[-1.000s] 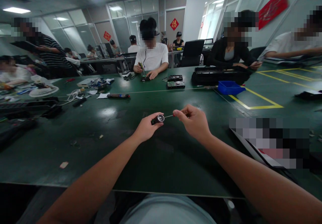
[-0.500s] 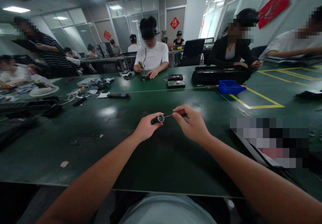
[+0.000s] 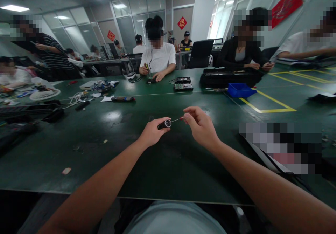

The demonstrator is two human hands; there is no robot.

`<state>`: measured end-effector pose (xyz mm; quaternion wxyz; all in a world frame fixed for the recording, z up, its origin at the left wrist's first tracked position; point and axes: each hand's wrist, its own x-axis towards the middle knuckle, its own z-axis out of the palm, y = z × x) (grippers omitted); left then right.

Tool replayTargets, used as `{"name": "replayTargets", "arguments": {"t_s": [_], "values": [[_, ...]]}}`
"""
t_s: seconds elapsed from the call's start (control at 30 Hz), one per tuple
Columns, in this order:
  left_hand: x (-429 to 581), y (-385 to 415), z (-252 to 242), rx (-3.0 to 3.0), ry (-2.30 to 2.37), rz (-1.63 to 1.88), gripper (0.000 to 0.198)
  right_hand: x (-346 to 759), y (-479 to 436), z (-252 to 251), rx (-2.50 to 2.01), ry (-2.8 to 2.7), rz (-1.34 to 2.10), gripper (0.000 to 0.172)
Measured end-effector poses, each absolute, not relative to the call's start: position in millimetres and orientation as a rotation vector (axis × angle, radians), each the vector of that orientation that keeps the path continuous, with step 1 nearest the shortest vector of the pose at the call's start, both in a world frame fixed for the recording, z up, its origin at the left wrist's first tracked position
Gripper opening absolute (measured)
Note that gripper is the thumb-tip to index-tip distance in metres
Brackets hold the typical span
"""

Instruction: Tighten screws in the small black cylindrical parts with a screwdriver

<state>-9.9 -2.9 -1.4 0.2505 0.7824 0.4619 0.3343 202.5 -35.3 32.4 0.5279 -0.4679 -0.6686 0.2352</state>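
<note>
Between the thumb and fingers of my left hand (image 3: 151, 133) is a small black cylinder with a silver-rimmed round end (image 3: 167, 123), which looks like a flashlight head. Its open-looking end faces me. My right hand (image 3: 201, 126) pinches the red handle of a thin screwdriver (image 3: 181, 118). The metal shaft points left and its tip meets the side of the cylinder near the rim; the exact contact point is too small to make out. Both hands hover over the green tabletop (image 3: 168, 164).
Opposite me a person in a white shirt (image 3: 159, 57) works on a small device. Hard-drive-like boxes (image 3: 183, 87), a blue bin (image 3: 240, 90) and a long black casing (image 3: 231, 77) stand across the table. Cables and parts (image 3: 78, 99) lie left; a blurred-out flat item (image 3: 280, 150) sits right.
My right hand has shifted slightly right and its fingers have changed their hold, so more red handle shows. My left hand and the cylinder stay in place.
</note>
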Motion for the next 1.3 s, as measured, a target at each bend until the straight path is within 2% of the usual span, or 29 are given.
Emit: {"name": "replayTargets", "arguments": {"t_s": [0.4, 0.63, 0.9, 1.3], "values": [[-8.5, -6.4, 4.7, 2.162, 1.222, 0.899, 0.042, 198.9, -23.8, 26.8, -1.032, -1.226, 0.969, 0.030], [-9.1, -5.4, 7.4, 2.190, 1.189, 0.879, 0.040, 204.9, -14.9, 23.8, -0.992, -0.996, 1.260, 0.028], [-9.4, -6.9, 8.8, 2.203, 1.241, 0.867, 0.041, 204.1, -18.4, 24.7, -1.047, -1.216, 0.881, 0.028], [-9.9, -5.3, 5.9, 2.254, 1.242, 0.878, 0.041, 203.6, -31.2, 34.8, -1.202, -1.542, 0.581, 0.031]]}}
